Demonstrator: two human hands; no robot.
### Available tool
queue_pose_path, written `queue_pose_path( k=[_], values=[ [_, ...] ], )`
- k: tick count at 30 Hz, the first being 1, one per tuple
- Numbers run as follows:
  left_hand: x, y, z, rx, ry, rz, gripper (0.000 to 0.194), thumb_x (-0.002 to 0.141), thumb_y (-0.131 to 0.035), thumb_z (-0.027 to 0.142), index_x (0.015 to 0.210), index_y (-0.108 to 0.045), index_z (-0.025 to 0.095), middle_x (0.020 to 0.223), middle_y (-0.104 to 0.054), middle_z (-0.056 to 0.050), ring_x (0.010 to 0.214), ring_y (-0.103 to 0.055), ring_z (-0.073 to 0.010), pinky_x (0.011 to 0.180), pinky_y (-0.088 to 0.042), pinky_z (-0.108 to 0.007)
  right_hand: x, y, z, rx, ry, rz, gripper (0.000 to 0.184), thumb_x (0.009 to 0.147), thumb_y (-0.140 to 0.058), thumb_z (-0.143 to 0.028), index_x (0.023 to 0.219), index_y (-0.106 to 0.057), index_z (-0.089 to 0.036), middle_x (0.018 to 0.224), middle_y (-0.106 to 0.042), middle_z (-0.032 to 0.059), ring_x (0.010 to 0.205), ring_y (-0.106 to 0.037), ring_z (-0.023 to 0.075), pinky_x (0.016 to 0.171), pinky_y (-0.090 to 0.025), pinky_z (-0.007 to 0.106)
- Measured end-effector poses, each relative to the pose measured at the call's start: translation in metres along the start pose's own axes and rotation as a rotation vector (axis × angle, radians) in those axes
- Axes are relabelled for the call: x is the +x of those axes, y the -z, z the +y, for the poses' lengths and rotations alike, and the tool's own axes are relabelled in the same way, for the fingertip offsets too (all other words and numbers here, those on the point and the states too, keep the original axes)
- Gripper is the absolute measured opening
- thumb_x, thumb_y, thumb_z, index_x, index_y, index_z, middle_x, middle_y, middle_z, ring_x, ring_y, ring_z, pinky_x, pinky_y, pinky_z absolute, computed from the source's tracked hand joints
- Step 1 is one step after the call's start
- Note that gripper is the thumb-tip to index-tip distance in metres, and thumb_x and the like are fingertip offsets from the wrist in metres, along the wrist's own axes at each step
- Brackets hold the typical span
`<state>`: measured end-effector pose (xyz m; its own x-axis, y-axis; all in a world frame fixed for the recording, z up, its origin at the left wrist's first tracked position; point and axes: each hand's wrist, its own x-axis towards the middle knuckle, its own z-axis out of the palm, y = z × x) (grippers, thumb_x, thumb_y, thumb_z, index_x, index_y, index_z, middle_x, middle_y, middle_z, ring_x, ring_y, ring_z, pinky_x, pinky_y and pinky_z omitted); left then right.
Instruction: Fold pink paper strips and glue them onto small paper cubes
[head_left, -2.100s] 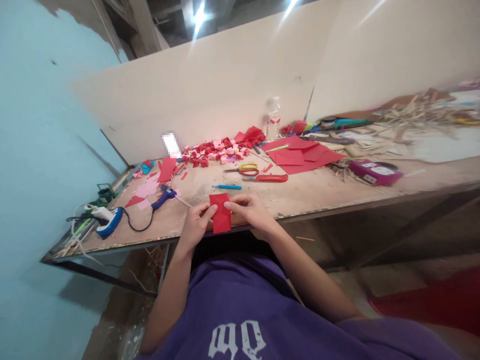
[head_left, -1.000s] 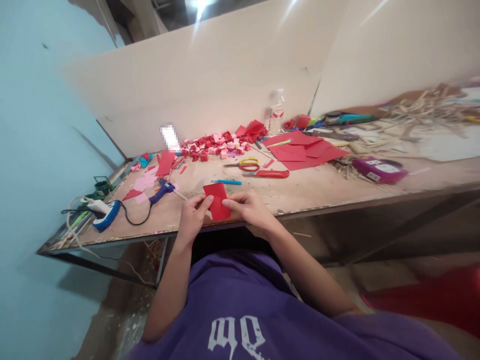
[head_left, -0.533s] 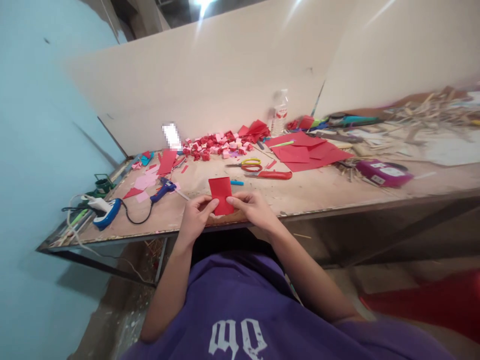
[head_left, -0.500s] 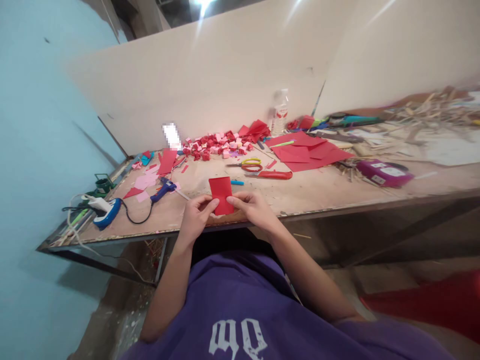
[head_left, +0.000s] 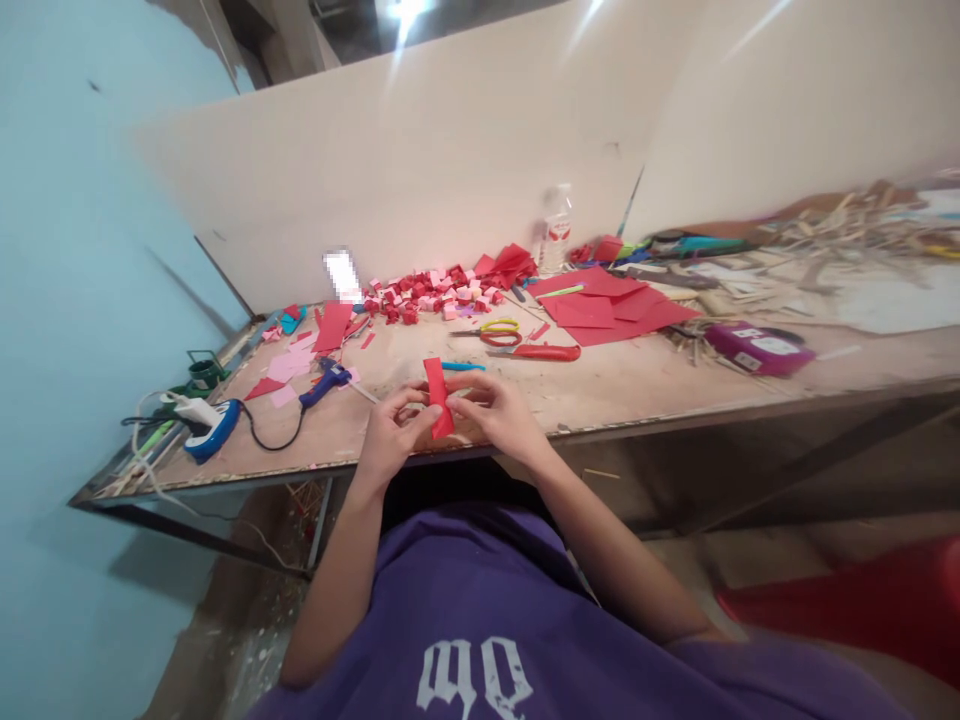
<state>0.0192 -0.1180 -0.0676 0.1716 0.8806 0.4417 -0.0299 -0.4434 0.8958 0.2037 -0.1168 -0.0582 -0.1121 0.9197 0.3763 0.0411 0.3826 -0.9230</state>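
Observation:
A piece of red paper (head_left: 436, 388) stands upright between my hands, showing as a narrow strip just above the table's front edge. My left hand (head_left: 394, 420) pinches its left side with thumb and fingers. On the other side my right hand (head_left: 491, 408) grips it, thumb against the lower half. Just behind the paper lies a blue pen-like stick (head_left: 463, 367). Scissors (head_left: 499, 333) with yellow and red handles and a red-handled knife (head_left: 547, 352) rest a little farther back.
A glue gun (head_left: 328, 380) and a blue power strip (head_left: 214, 430) with cables lie to the left. Small red and pink paper cubes (head_left: 431, 292) are heaped at the back. Red sheets (head_left: 615, 312), a bottle (head_left: 556, 230) and a purple tape measure (head_left: 759, 348) are farther right.
The red paper was a wider flat rectangle and now appears as a narrow strip, folded or turned. Both hands keep hold of it and have come slightly closer together.

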Motion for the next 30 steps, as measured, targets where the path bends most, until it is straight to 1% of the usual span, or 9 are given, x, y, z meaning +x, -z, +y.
queue_pose_path(
  k=[4, 9, 13, 16, 19, 22, 24, 26, 30],
  values=[
    [0.001, 0.001, -0.004, -0.032, -0.010, -0.029, 0.021, 0.081, -0.083, 0.033, 0.078, -0.068, 0.019, 0.123, -0.067, -0.008, 0.118, -0.066, -0.0250, 0.082, -0.054, -0.027, 0.000, 0.004, -0.004, 0.075, -0.014, -0.122, 0.039, 0.086, -0.077, -0.038, 0.122, -0.076, -0.022, 0.125, -0.077, 0.0095, 0.106, -0.075, 0.0268, 0.093, -0.060, 0.041],
    [0.002, 0.001, -0.005, -0.042, -0.030, -0.035, 0.027, 0.076, -0.087, 0.028, 0.079, -0.062, 0.019, 0.119, -0.065, -0.005, 0.105, -0.068, -0.0190, 0.080, -0.054, -0.025, 0.000, 0.005, -0.002, 0.132, -0.034, -0.230, 0.051, 0.085, -0.081, -0.042, 0.133, -0.073, -0.023, 0.130, -0.076, 0.0096, 0.115, -0.074, 0.0312, 0.097, -0.060, 0.044],
    [0.000, 0.001, -0.002, -0.035, -0.046, -0.050, 0.028, 0.072, -0.090, 0.026, 0.080, -0.065, 0.018, 0.122, -0.064, -0.005, 0.102, -0.067, -0.0178, 0.079, -0.053, -0.024, -0.001, 0.006, -0.001, 0.156, -0.050, -0.250, 0.061, 0.082, -0.084, -0.040, 0.139, -0.069, -0.025, 0.127, -0.077, 0.0091, 0.113, -0.075, 0.0317, 0.093, -0.062, 0.042],
    [-0.001, 0.001, -0.001, -0.047, -0.043, -0.047, 0.027, 0.073, -0.090, 0.029, 0.081, -0.067, 0.018, 0.120, -0.066, -0.006, 0.100, -0.068, -0.0183, 0.080, -0.055, -0.025, -0.001, 0.006, -0.003, 0.173, -0.056, -0.218, 0.058, 0.082, -0.085, -0.040, 0.136, -0.071, -0.025, 0.127, -0.077, 0.0080, 0.117, -0.074, 0.0306, 0.099, -0.059, 0.042],
    [-0.001, 0.000, -0.001, -0.085, -0.027, -0.008, 0.030, 0.081, -0.083, 0.034, 0.104, -0.068, 0.020, 0.116, -0.069, -0.007, 0.097, -0.070, -0.0189, 0.083, -0.057, -0.029, -0.001, 0.006, -0.002, 0.180, -0.068, -0.144, 0.049, 0.085, -0.080, -0.041, 0.130, -0.075, -0.025, 0.130, -0.076, 0.0067, 0.120, -0.071, 0.0292, 0.103, -0.056, 0.041],
    [0.000, 0.000, -0.004, -0.124, -0.030, 0.063, 0.051, 0.084, -0.079, 0.034, 0.129, -0.058, 0.024, 0.122, -0.070, -0.008, 0.107, -0.070, -0.0206, 0.094, -0.057, -0.032, 0.000, 0.007, 0.004, 0.178, -0.093, -0.059, 0.044, 0.085, -0.075, -0.037, 0.127, -0.077, -0.026, 0.126, -0.078, 0.0048, 0.117, -0.071, 0.0284, 0.098, -0.057, 0.039],
    [0.000, -0.001, -0.007, -0.144, -0.028, 0.096, 0.059, 0.084, -0.079, 0.033, 0.137, -0.052, 0.025, 0.126, -0.070, -0.009, 0.112, -0.070, -0.0214, 0.098, -0.055, -0.033, 0.001, 0.007, 0.008, 0.181, -0.110, -0.006, 0.041, 0.084, -0.071, -0.034, 0.123, -0.079, -0.025, 0.122, -0.079, 0.0037, 0.114, -0.071, 0.0278, 0.095, -0.058, 0.038],
    [0.000, -0.001, -0.009, -0.160, -0.014, 0.100, 0.063, 0.086, -0.076, 0.033, 0.142, -0.048, 0.025, 0.124, -0.072, -0.010, 0.111, -0.071, -0.0224, 0.096, -0.057, -0.034, 0.002, 0.007, 0.010, 0.196, -0.120, 0.018, 0.038, 0.083, -0.069, -0.034, 0.117, -0.080, -0.025, 0.117, -0.080, 0.0035, 0.109, -0.072, 0.0273, 0.091, -0.058, 0.037],
    [0.000, -0.002, -0.010, -0.175, 0.010, 0.088, 0.069, 0.088, -0.074, 0.035, 0.150, -0.044, 0.026, 0.116, -0.075, -0.010, 0.103, -0.074, -0.0229, 0.086, -0.060, -0.033, 0.003, 0.004, 0.005, 0.255, -0.119, -0.024, 0.037, 0.079, -0.074, -0.035, 0.113, -0.081, -0.023, 0.106, -0.082, 0.0039, 0.095, -0.075, 0.0264, 0.090, -0.059, 0.039]
  ],
)
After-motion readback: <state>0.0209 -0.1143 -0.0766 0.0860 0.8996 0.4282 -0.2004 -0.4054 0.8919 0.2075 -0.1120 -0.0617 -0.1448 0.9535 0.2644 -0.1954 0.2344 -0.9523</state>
